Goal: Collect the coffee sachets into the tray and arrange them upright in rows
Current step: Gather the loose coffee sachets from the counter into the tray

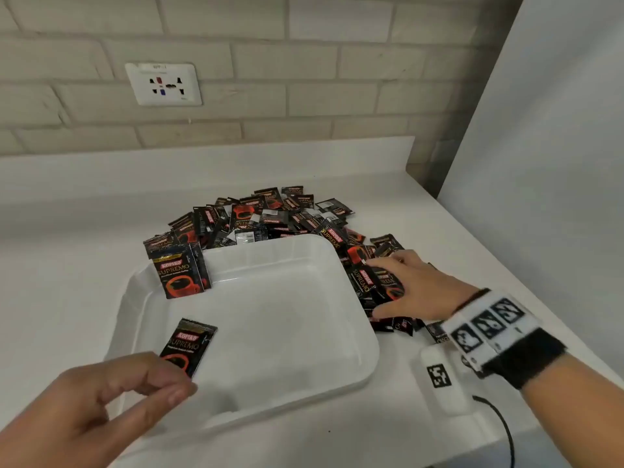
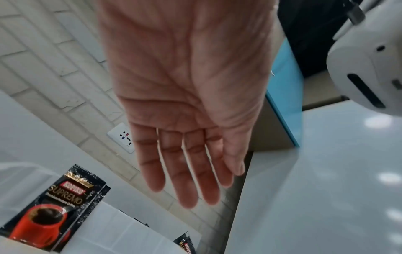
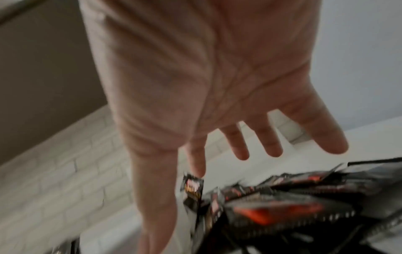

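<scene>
A white tray [image 1: 287, 325] sits on the counter. A few black coffee sachets [image 1: 180, 275] stand upright in its far left corner; the left wrist view shows one [image 2: 50, 211]. My left hand [image 1: 184, 378] pinches one sachet [image 1: 190, 342] by its lower corner over the tray's near left side, though its fingers [image 2: 191, 180] look straight in the wrist view. A large pile of sachets [image 1: 263, 217] lies behind and to the right of the tray. My right hand [image 1: 374, 287] rests with spread fingers [image 3: 243, 151] on the sachets [image 3: 282, 206] by the tray's right rim.
A brick wall with a power outlet [image 1: 163, 84] backs the white counter [image 1: 67, 248]. A white panel [image 1: 557, 163] closes off the right side. A white tagged device [image 1: 442, 380] with a black cable lies near the counter's front edge, by my right wrist.
</scene>
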